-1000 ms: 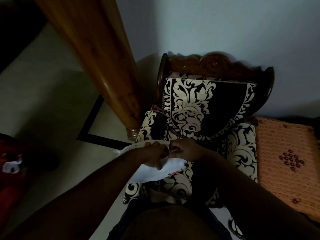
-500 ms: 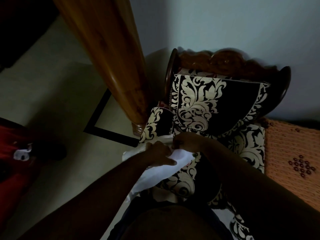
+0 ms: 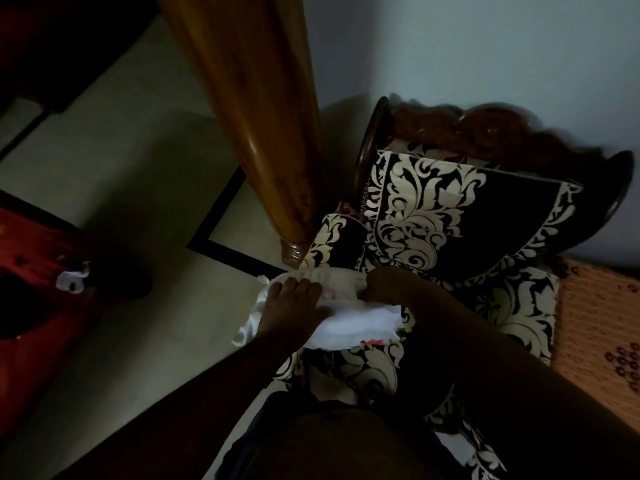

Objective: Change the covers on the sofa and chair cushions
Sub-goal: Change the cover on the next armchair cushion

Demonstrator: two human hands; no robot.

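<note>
A wooden chair (image 3: pixel 485 123) carries a back cushion (image 3: pixel 467 220) and a seat cushion (image 3: pixel 519 306), both in a dark cover with a cream leaf pattern. A bunched white cloth cover (image 3: pixel 363 323) lies at the seat's front left corner. My left hand (image 3: pixel 294 304) lies flat on the cloth's left part with the fingers stretched out, pressing it down. My right hand (image 3: pixel 388 285) is curled at the cloth's upper edge and pinches it. The room is dim and the fingertips are hard to make out.
A thick polished wooden post (image 3: pixel 249 98) stands just left of the chair. An orange woven seat pad (image 3: pixel 602 323) lies right of the chair. A red cloth (image 3: pixel 31 271) lies on the pale floor at the left. The wall is close behind the chair.
My left hand has uncurled and now lies flat on the white cloth. The right hand has shifted slightly right along the cloth's edge. The camera has moved closer.
</note>
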